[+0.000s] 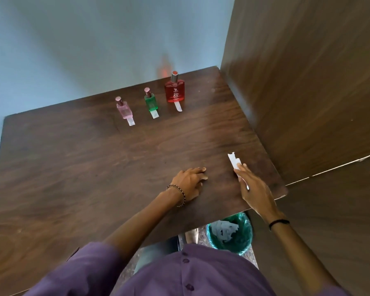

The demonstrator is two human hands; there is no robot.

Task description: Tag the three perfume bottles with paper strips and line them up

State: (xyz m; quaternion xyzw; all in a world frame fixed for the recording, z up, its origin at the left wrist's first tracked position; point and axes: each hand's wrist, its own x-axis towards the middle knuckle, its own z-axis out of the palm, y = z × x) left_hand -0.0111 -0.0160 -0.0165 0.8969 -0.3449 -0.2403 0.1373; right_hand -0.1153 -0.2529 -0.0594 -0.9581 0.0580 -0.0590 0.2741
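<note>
Three perfume bottles stand in a slanted row at the back of the wooden table: a pink bottle, a green bottle and a larger red bottle. A white paper strip sticks out toward me from under each: one strip at the pink, one strip at the green, one strip at the red. My left hand rests flat on the table, holding nothing. My right hand grips a torn piece of white paper near the table's right edge.
A brown wooden panel rises along the table's right side. Below the table's near right corner stands a green waste bin with paper scraps inside. A pale blue wall lies behind the table.
</note>
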